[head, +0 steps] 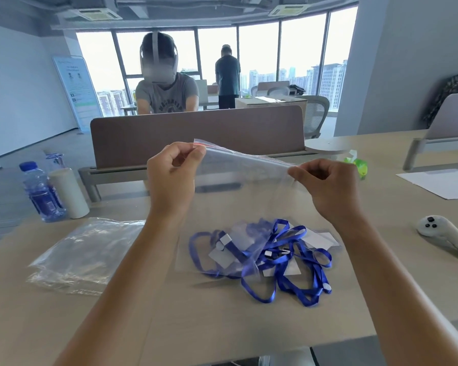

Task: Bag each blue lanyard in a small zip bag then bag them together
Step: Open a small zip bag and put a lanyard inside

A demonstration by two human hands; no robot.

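Forearms reach in from the near edge over the bench, and the scene is read from left to right. At far left two water bottles and a white roll are seen standing, and nearer lies a stack of spare bags, too many and too clear to be counted. The left hand is pinched on the left end of a large clear zip bag, near its red seal strip, and the right hand is pinched on the right end, so each grip is clamped on the bag, which is held up above the bench. Below it, between the wrists, the lanyards lie in a blue tangle; at least one at the left appears to be already inside a small bag, while others seem loose, and an exact count cannot be made. A white controller is seen at right, with a sheet of paper behind it. The step in hand is judged to be the opening of the large bag's mouth; next, the seal would have to be parted and the bagged lanyards fed in, any loose ones being bagged singly first.
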